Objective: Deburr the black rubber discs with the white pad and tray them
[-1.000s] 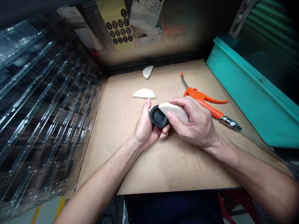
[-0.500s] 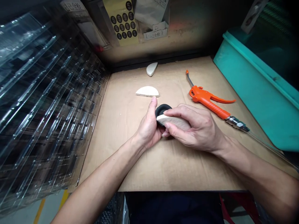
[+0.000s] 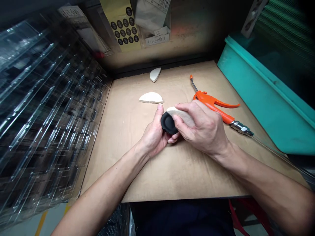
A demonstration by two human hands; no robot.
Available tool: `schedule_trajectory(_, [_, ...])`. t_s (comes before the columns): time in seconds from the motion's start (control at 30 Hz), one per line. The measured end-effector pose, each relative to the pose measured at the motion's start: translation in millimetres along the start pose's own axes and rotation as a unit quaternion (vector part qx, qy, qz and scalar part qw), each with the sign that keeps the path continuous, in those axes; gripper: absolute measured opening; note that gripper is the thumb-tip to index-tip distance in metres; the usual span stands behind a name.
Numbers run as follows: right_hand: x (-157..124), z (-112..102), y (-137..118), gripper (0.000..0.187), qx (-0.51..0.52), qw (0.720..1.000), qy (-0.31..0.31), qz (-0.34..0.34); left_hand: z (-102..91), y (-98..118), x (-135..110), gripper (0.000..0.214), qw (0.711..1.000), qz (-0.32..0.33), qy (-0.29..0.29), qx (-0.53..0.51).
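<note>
Currently, the left hand (image 3: 154,134) cradles a black rubber cup (image 3: 168,123), the right hand (image 3: 204,131) grips a cream foam half-moon (image 3: 183,114) against it; a second half-moon (image 3: 151,97) and a third half-moon (image 3: 155,74) lie loose beyond the cup.

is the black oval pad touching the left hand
Touching: the head view shows the black oval pad resting in the left hand.

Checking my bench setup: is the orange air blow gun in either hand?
No, the orange air blow gun lies on the cardboard sheet, just beyond the right hand, and the left hand holds a black rounded pad.
</note>
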State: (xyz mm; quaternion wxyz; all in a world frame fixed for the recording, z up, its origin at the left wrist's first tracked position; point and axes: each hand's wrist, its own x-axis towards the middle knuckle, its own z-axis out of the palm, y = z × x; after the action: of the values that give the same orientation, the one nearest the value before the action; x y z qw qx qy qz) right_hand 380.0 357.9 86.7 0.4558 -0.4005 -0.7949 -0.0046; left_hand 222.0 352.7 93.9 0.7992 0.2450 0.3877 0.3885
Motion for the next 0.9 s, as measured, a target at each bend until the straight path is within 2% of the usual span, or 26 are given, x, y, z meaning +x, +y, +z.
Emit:
schedule_trajectory(0.13, [-1.1,3.2,0.6,0.016,0.082,0.997,-0.008,0.000,-0.6,-0.8,0.8,0.074,1.000,0.000,0.011,-0.002])
schedule_trajectory(0.27, [0.4,2.4,0.7,0.019,0.168,0.984,-0.059,-0.020,-1.8,0.2,1.9,0.073,0.999,0.017,0.013,-0.027])
schedule_trajectory(0.4, [6.4,-8.3,4.6,0.015,0.224,0.966,-0.122,-0.023,-3.5,1.9,2.1,0.072,0.999,0.017,0.025,-0.034])
schedule_trajectory(0.5, [10.3,-20.3,13.3,0.014,0.200,0.965,-0.170,-0.020,-4.7,2.1,2.2,0.073,1.000,0.016,0.011,-0.017])
schedule_trajectory(0.6, [11.0,-28.5,22.6,0.018,0.130,0.974,-0.183,-0.019,-5.5,1.9,2.6,0.070,1.000,0.014,-0.008,0.001])
schedule_trajectory(0.8, [8.2,-23.1,16.6,0.020,0.026,0.990,-0.138,-0.019,-8.3,3.1,3.1,0.059,0.999,0.009,-0.040,0.009])
schedule_trajectory(0.9, [7.6,-16.5,7.0,0.019,0.059,0.991,-0.122,-0.014,-8.3,2.8,2.7,0.060,0.999,-0.003,-0.042,0.016])
